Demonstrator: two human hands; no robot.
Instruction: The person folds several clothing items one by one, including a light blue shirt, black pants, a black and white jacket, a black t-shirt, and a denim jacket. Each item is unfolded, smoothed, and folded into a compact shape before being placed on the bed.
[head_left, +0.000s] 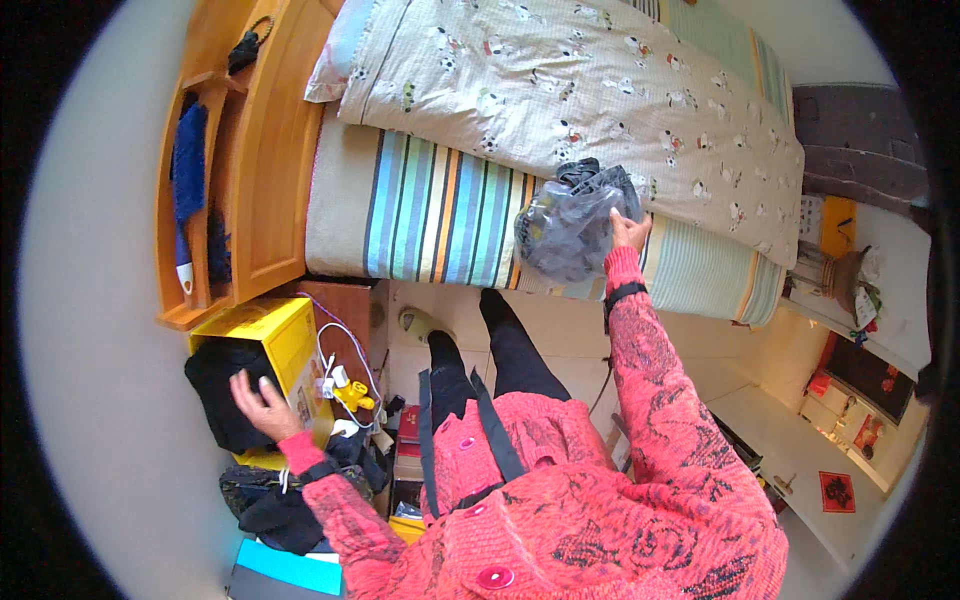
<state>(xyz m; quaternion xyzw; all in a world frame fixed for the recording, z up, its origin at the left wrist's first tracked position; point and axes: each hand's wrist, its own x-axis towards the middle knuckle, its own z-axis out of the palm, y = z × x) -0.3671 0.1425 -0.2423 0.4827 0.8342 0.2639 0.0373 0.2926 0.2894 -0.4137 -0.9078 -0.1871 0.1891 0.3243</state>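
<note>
A clear plastic bag (562, 236) with dark contents lies at the near edge of the bed. My right hand (632, 228) grips its right side between thumb and fingers. Dark grey cloth (581, 172) shows at the top of the bag. To the lower left, my left hand (262, 406) rests against a black fabric item (225, 382), fingers apart and not closed around it. That item bulges from the open side of a yellow cardboard box (292, 330), so the inside of the box is mostly hidden.
A patterned quilt (480, 90) and striped sheet (435, 210) cover the bed beside a wooden headboard (274, 172). Left of my legs, a white cable (379, 390) and yellow plug adapter (352, 395) hang by the box. A white door (810, 465) stands at right.
</note>
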